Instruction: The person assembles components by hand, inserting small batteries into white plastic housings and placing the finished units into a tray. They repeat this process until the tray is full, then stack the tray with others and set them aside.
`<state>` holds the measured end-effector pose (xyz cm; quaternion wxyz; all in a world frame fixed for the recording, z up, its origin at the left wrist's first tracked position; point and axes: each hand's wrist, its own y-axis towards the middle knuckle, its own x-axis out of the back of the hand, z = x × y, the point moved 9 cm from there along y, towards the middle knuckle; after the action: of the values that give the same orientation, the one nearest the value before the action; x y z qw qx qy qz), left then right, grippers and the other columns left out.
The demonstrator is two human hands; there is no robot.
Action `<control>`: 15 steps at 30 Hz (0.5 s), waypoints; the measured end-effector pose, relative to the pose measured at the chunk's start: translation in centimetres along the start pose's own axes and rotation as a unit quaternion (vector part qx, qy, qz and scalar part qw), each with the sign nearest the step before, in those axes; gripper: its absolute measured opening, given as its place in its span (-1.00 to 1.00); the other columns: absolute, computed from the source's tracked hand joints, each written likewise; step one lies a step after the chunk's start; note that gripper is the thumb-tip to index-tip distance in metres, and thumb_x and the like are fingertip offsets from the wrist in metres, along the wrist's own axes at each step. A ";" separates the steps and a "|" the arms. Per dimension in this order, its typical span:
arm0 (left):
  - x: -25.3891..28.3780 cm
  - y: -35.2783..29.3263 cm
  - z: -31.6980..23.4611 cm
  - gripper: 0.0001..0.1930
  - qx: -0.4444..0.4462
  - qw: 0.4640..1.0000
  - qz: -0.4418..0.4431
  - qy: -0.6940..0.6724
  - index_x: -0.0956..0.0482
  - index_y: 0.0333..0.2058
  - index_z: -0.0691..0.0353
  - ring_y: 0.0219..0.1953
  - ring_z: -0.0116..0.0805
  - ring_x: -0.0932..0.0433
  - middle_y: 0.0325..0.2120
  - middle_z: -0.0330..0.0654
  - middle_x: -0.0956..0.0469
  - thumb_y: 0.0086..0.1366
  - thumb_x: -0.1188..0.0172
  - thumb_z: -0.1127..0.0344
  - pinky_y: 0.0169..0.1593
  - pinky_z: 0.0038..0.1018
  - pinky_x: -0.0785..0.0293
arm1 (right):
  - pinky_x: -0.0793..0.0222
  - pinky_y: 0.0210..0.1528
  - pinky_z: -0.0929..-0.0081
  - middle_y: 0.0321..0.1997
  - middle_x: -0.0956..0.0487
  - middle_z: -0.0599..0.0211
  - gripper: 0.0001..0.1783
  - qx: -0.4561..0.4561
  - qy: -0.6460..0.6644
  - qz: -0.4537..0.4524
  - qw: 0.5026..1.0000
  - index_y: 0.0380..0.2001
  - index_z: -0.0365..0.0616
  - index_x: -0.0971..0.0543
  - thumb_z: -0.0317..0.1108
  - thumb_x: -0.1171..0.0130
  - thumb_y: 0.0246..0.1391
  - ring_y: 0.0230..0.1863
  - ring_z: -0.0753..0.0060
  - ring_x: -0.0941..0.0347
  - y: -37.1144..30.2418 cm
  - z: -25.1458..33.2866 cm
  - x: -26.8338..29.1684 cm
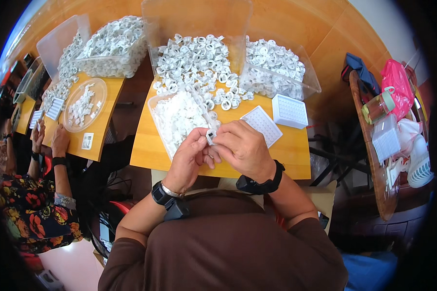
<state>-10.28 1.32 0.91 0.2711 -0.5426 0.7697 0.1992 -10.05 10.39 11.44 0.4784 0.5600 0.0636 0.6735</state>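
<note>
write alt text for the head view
A person's left hand and right hand hold a small white plastic part above a yellow table, with a clear tub of white pieces, piled ring-shaped white parts and two white trays nearby. Left, a co-worker in a floral top.

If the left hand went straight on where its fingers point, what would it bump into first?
Probably the right hand: its fingers are just ahead of the left hand, with a small white part at their fingertips. Depth is hard to judge here.
</note>
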 end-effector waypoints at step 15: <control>-0.6 -0.2 1.6 -0.71 0.015 0.995 0.034 -0.093 -0.36 -0.06 0.36 -0.37 -0.39 -0.55 -0.28 -0.10 -0.52 0.37 0.07 0.28 -0.33 -0.55 -0.50 | -0.41 -0.33 0.36 -0.36 -0.46 0.26 -0.65 -0.133 0.110 -0.031 0.984 -0.29 -0.12 -0.56 -0.42 -0.35 -0.27 -0.36 0.20 -0.47 -2.0 -1.8 0.0</control>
<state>-9.63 2.68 0.03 0.3432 -0.4913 0.7617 0.2462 -10.37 12.32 9.50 0.5591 0.4113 0.0432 0.7185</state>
